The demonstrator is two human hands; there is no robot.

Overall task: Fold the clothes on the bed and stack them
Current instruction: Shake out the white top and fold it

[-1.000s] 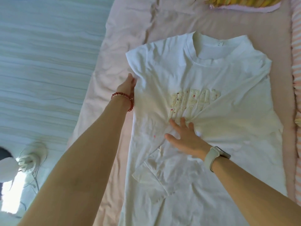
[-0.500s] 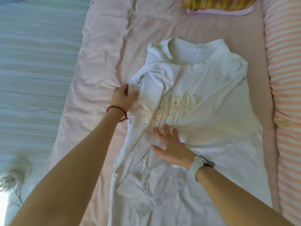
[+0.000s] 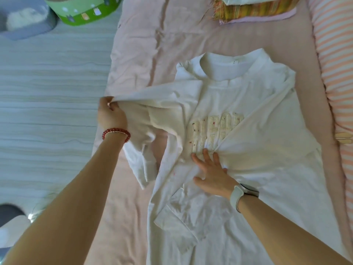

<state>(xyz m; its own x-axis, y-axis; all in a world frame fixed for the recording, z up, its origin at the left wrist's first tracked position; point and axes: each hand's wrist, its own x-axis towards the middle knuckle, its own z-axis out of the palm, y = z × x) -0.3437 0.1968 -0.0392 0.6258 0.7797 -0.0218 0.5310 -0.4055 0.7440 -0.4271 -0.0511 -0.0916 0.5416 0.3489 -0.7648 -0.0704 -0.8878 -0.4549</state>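
- White T-shirt (image 3: 257, 142) lies face up on the pink bed sheet (image 3: 200, 29), spread over the right half of my view; its hem runs out past the bottom edge, so I cannot see its full length.
- At far left I make out a green round container (image 3: 84, 10) and a grey object (image 3: 26, 20) on the pale floor (image 3: 47, 92), both cut off by the top edge.
- My left hand (image 3: 110, 116), with a red bead bracelet (image 3: 116, 133) at the wrist, pinches the shirt's left sleeve and holds it out sideways over the bed's edge; the fingertips are curled into the cloth and mostly hidden.
- The sleeve fabric below that grip hangs in loose folds, lifted off the sheet.
- The shirt's long axis runs away from me, collar at the far end, hem toward me.
- It is plain white with a pale raised print across the chest, dotted with small red specks; I cannot read the lettering.
- My right hand (image 3: 212, 173) presses flat on the shirt just below the print, fingers straight and spread, with a pale watch (image 3: 242, 194) on the wrist.
- The right side of the shirt is already folded inward, and its sleeve lies across the lower front.
- A folded pile of striped cloth (image 3: 257, 10) sits beyond the collar, cut off at the top.
- A pink-and-white striped bolster (image 3: 340, 73) runs along the right edge.
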